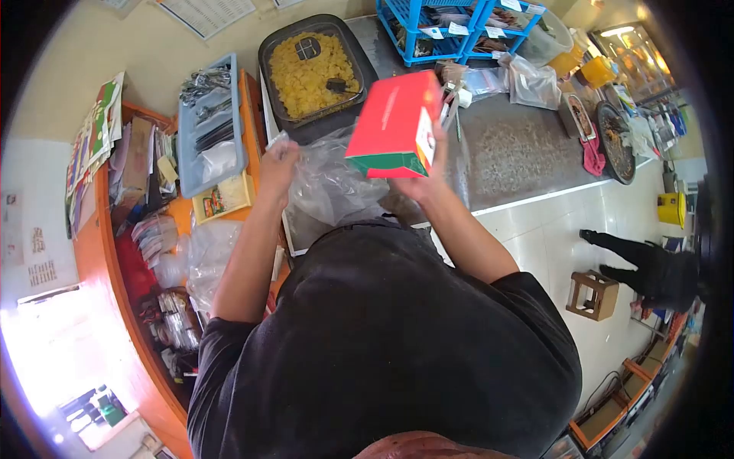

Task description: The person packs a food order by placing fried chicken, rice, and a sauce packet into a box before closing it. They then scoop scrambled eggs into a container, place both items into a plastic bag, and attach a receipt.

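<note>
Fingers [440, 149] of the right hand [423, 187] are gripping a red rectangular cardboard box with a green end [391, 122], holding it above the grey worktop [508, 153], while the left hand [281, 170], to its left, is pinching the edge of a thin clear plastic bag [325, 183]. Farther off, a black tray [366, 57] of yellow food [304, 73] is standing at the far left, and a blue plastic tiered rack [411, 32] is standing right of it.
</note>
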Tool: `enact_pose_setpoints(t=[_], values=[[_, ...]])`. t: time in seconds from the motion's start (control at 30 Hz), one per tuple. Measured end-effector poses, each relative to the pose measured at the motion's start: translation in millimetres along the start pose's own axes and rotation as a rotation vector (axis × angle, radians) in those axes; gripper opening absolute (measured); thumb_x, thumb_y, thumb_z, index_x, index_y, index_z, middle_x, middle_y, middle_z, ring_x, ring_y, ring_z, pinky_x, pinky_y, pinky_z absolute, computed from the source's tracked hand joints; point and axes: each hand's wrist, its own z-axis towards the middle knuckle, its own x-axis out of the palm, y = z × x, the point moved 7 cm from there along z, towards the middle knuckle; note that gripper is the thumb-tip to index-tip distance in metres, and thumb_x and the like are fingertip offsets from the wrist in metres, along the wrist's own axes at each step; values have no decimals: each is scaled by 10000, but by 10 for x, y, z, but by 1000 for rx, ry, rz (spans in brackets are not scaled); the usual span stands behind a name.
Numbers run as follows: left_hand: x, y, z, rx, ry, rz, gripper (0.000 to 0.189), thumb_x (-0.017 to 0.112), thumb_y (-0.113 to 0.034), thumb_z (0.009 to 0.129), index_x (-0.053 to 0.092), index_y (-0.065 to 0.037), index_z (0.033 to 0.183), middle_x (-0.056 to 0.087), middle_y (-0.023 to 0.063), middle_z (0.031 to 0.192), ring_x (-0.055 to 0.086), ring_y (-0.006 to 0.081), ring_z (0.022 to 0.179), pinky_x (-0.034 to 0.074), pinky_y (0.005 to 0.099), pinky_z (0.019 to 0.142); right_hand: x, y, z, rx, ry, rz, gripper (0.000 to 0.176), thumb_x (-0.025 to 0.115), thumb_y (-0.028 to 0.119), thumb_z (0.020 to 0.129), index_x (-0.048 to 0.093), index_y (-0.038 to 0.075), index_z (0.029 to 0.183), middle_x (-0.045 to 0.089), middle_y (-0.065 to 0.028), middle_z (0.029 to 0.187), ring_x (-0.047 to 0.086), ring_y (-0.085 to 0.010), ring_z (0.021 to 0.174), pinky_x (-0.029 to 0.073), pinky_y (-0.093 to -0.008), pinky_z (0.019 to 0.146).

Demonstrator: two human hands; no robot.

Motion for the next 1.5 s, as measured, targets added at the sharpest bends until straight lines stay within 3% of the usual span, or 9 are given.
enact_pose_setpoints(t=[0.43, 0.6, 0.73, 0.83, 0.93, 1.07, 1.3, 1.4, 1.5], values=[[78, 261, -771, -83, 33, -70, 396, 452, -65, 957, 554, -79, 1339, 485, -22, 648, 434, 60, 562, 334, 235, 492, -513, -1367, 499, 494, -53, -41, 664, 379, 661, 963, 543, 124, 1318, 657, -102, 1218, 621, -269, 1161, 476, -488, 1000], [487, -145, -622, 76, 65, 10, 442, 447, -88, 959, 522, -43, 1392, 481, -22, 656, 433, 63, 586, 347, 224, 546, -707, -1801, 348, 515, 12, -30, 669, 541, 522, 970, 363, 149, 1496, 489, -102, 1435, 500, -286, 1288, 395, -472, 1078], [596, -811, -649, 131, 38, 81, 414, 443, -49, 949, 589, -19, 1335, 520, -20, 653, 461, 44, 585, 367, 223, 516, -680, -1413, 344, 80, 165, -693, 923, 762, 239, 860, 188, 107, 1571, 348, -208, 1479, 434, -376, 1326, 368, -473, 1106], [161, -798, -607, 158, -98, 178, 382, 446, -36, 918, 644, -12, 1243, 498, -21, 644, 458, 62, 570, 391, 236, 550, -363, -669, 211, -259, 612, -1507, 985, 815, 252, 771, 240, 148, 1564, 411, -223, 1422, 432, -400, 1319, 362, -496, 1101], [-27, -596, -609, 117, -97, 36, 378, 442, -30, 892, 657, -30, 1202, 439, -38, 635, 424, 69, 555, 389, 238, 559, -96, -420, 64, -224, 1018, -1941, 1013, 840, 291, 700, 297, 212, 1552, 454, -232, 1383, 432, -397, 1321, 339, -507, 1107], [117, -363, -671, -120, 73, -87, 360, 446, -26, 905, 590, -27, 1235, 409, -32, 618, 430, 82, 526, 433, 265, 546, 113, -608, 17, 114, 938, -2386, 913, 808, 356, 715, 377, 256, 1514, 500, -165, 1375, 452, -353, 1311, 313, -491, 1116], [133, -83, -1006, -336, 114, -257, 327, 484, -58, 935, 549, -37, 1254, 409, -35, 619, 406, 79, 474, 478, 289, 514, -179, -958, 280, -396, 531, -2404, 874, 821, 285, 709, 418, 280, 1485, 530, -141, 1350, 464, -355, 1284, 342, -569, 1077], [68, -539, -1274, 10, 22, -454, 316, 505, -65, 955, 528, -22, 1267, 442, -29, 628, 438, 80, 482, 494, 289, 525, -223, -858, 192, -114, 576, -2452, 844, 823, 240, 698, 459, 262, 1459, 523, -154, 1362, 449, -382, 1293, 342, -575, 1078], [-13, -834, -1394, 278, 64, -304, 322, 530, -40, 952, 507, 1, 1271, 506, -14, 646, 497, 78, 509, 512, 297, 529, -182, -598, 127, -332, 510, -2545, 859, 834, 259, 691, 460, 247, 1465, 530, -178, 1347, 446, -407, 1292, 336, -589, 1079]])
